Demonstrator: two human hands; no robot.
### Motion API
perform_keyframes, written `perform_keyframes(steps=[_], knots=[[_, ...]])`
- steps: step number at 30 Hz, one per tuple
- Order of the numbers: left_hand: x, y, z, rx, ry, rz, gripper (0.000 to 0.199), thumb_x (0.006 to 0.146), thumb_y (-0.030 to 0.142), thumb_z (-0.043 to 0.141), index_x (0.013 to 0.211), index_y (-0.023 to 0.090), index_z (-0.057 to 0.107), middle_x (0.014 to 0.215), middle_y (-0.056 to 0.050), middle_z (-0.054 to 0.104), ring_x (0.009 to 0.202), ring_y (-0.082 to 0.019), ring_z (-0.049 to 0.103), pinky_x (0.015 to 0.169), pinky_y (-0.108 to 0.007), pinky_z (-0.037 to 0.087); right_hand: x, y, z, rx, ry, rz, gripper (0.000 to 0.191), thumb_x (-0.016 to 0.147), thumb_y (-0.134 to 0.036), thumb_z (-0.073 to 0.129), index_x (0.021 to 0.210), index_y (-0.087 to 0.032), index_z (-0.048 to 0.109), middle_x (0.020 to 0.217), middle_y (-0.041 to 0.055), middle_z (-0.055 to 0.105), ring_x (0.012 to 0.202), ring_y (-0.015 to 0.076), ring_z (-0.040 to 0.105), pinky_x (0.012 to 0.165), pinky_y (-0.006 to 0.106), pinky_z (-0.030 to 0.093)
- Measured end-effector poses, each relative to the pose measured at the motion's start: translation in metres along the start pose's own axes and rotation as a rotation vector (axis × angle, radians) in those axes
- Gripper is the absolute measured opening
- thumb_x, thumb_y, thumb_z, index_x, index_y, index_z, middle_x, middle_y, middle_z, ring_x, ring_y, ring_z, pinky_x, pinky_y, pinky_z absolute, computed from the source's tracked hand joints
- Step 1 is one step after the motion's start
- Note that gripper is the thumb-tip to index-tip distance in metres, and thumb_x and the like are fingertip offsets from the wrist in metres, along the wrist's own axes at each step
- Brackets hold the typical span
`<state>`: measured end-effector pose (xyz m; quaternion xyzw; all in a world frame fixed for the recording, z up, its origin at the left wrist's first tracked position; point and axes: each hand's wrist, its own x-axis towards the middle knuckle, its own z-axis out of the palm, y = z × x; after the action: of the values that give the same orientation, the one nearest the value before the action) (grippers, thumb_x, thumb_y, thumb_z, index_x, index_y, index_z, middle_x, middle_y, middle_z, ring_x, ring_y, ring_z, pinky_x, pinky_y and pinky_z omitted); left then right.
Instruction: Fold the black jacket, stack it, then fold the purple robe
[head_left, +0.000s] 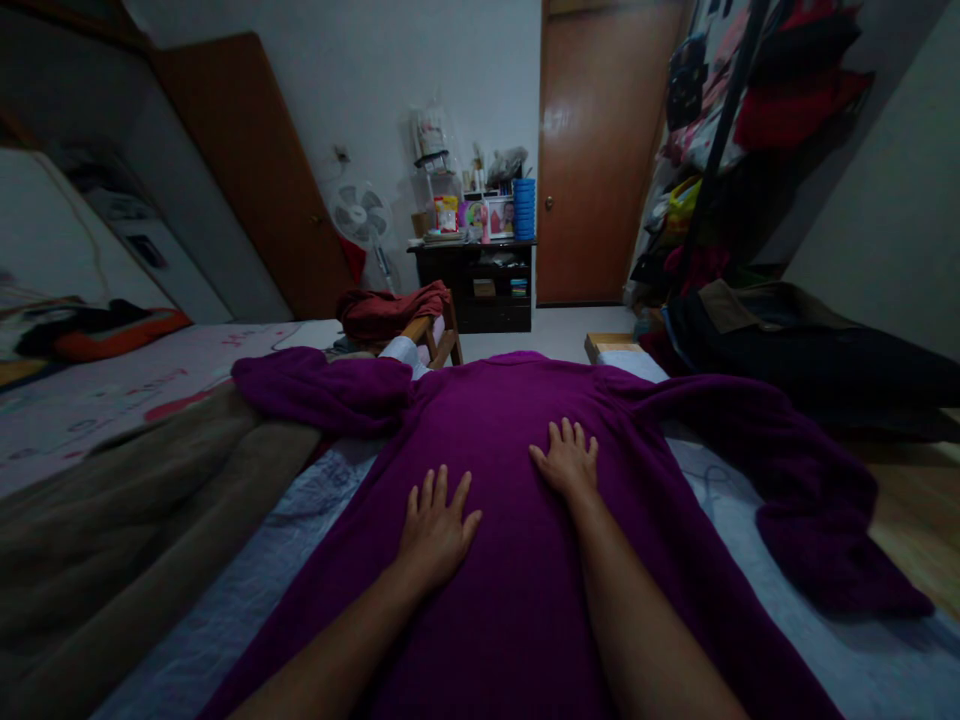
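A long-sleeved purple garment [502,600] lies spread out on a surface with a pale blue patterned cover [300,520]. Its collar points away from me, and both sleeves stretch out to the sides with bends in them. My left hand [439,525] rests on the garment left of its middle, palm down with the fingers spread. Farther up and to the right, my right hand [568,458] also lies flat on the cloth, fingers apart. Neither hand grips anything. The garment's lower end runs out of view below.
A brown-grey fleecy cloth [150,510] lies at the left, partly under the purple sleeve. Dark folded clothes [810,340] are piled at the right. Beyond stand a wooden frame draped with a reddish cloth [394,308], a dark cabinet [472,315], a fan [361,212] and a closed door [600,160].
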<state>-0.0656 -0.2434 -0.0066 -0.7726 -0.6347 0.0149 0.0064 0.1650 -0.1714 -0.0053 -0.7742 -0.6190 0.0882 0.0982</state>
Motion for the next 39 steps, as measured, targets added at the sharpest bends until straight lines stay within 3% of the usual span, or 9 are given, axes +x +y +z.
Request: perform_keyframes(steps=[7,14,21,23,26,29,33,36,39], knots=[[-0.006,-0.001,0.003,-0.013,0.11,0.041,0.061,0.093,0.054,0.035,0.147,0.026,0.035,0.154,-0.013,0.031,0.142,-0.034,0.023,0.113,-0.053,0.018,-0.007,-0.003,0.001,-0.012,0.093,-0.003,0.067,0.09,-0.057,0.036,0.145,-0.019,0.037,0.154,0.0116,0.03,0.142,0.0297,0.017,0.112,0.052,0.006],[-0.007,-0.001,0.002,-0.054,0.106,0.027,0.062,0.093,0.055,0.033,0.147,0.026,0.034,0.154,-0.015,0.03,0.142,-0.034,0.024,0.111,-0.053,0.02,-0.012,0.011,-0.018,-0.049,-0.144,-0.062,0.067,0.092,-0.055,0.036,0.149,-0.022,0.028,0.158,0.008,0.021,0.145,0.0241,0.014,0.114,0.045,0.011],[-0.007,-0.001,0.0,-0.084,0.104,0.019,0.063,0.092,0.056,0.033,0.147,0.025,0.034,0.154,-0.015,0.03,0.142,-0.034,0.024,0.112,-0.052,0.019,-0.065,0.033,-0.025,-0.104,-0.108,0.022,0.065,0.094,-0.054,0.032,0.149,-0.021,0.028,0.158,0.013,0.018,0.145,0.0269,0.013,0.113,0.044,0.011],[-0.009,-0.001,-0.001,-0.081,0.119,0.013,0.062,0.092,0.055,0.033,0.146,0.025,0.036,0.154,-0.015,0.031,0.141,-0.033,0.026,0.112,-0.052,0.019,-0.081,0.037,-0.03,-0.115,-0.088,0.028,0.065,0.093,-0.052,0.038,0.148,-0.018,0.033,0.156,0.0162,0.024,0.143,0.0283,0.02,0.112,0.042,0.016],[-0.013,0.0,-0.003,-0.074,0.157,0.013,0.058,0.093,0.05,0.035,0.143,0.023,0.041,0.151,-0.014,0.037,0.14,-0.031,0.031,0.112,-0.049,0.02,-0.094,0.045,-0.051,-0.111,-0.062,-0.02,0.051,0.089,-0.041,0.049,0.132,-0.015,0.054,0.139,0.0169,0.05,0.129,0.0268,0.045,0.104,0.035,0.031],[-0.017,-0.001,-0.003,-0.076,0.186,0.037,0.053,0.093,0.043,0.036,0.14,0.021,0.045,0.148,-0.013,0.041,0.138,-0.027,0.034,0.112,-0.044,0.023,-0.093,0.055,-0.083,-0.118,0.015,-0.01,0.035,0.092,-0.027,0.041,0.115,-0.014,0.065,0.119,0.0153,0.063,0.113,0.023,0.056,0.099,0.03,0.035],[-0.017,-0.002,-0.001,-0.073,0.161,0.045,0.054,0.093,0.043,0.035,0.142,0.02,0.043,0.149,-0.013,0.04,0.138,-0.028,0.033,0.112,-0.045,0.023,-0.082,0.076,-0.117,-0.135,0.194,0.152,0.041,0.093,-0.025,0.035,0.123,-0.009,0.058,0.126,0.0219,0.056,0.121,0.0306,0.049,0.099,0.039,0.036],[-0.015,-0.002,0.001,-0.063,0.135,0.036,0.056,0.093,0.044,0.036,0.144,0.021,0.04,0.15,-0.013,0.038,0.139,-0.028,0.032,0.112,-0.046,0.022,-0.069,0.09,-0.126,-0.1,0.168,0.307,0.042,0.092,-0.033,0.039,0.118,-0.009,0.062,0.121,0.0218,0.06,0.115,0.032,0.055,0.092,0.039,0.042],[-0.015,-0.003,0.002,-0.058,0.143,0.041,0.057,0.093,0.045,0.035,0.144,0.021,0.039,0.151,-0.013,0.037,0.14,-0.028,0.03,0.113,-0.045,0.021,-0.054,0.098,-0.126,-0.069,0.075,0.346,0.047,0.091,-0.044,0.043,0.111,-0.009,0.067,0.112,0.0218,0.065,0.105,0.0312,0.062,0.083,0.038,0.047]])
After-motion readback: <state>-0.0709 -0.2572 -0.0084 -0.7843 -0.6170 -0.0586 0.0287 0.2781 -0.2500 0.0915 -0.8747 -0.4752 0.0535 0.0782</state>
